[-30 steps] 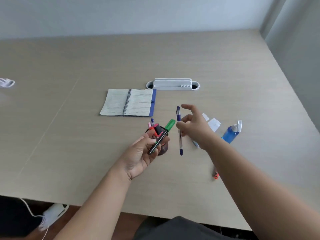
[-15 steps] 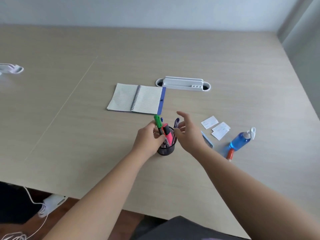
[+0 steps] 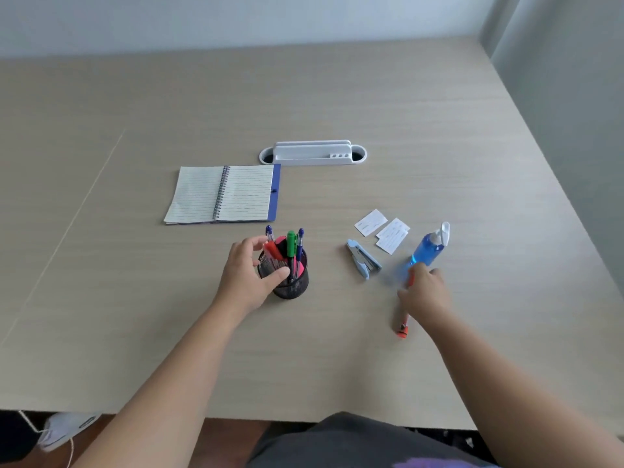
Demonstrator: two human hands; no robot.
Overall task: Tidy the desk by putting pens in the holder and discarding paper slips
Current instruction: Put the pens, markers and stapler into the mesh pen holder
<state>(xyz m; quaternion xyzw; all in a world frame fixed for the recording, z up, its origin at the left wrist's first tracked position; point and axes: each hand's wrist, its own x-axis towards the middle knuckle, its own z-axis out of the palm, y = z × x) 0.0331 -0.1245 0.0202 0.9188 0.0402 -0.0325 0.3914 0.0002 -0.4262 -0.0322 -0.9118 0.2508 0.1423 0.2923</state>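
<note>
A black mesh pen holder (image 3: 293,284) stands at the middle of the desk with several pens in it: blue, green, red and pink. My left hand (image 3: 248,276) grips the holder from its left side, thumb across the front. Right of it, an orange pen (image 3: 401,330) lies on the desk. My right hand (image 3: 423,293) rests over the pen's middle with thumb and fingers curled around it; both pen ends stick out. Three white paper slips (image 3: 370,222) lie beyond, right of centre.
A light blue stapler (image 3: 363,261) lies between the holder and my right hand. A blue spray bottle (image 3: 429,249) lies just beyond my right fingers. An open spiral notebook (image 3: 223,194) and a white cable tray (image 3: 312,153) sit farther back. The desk's front edge is close to me.
The green pen and the blue pen went from my hands into the holder. My left hand now holds the holder, and my right hand swung right onto the orange pen.
</note>
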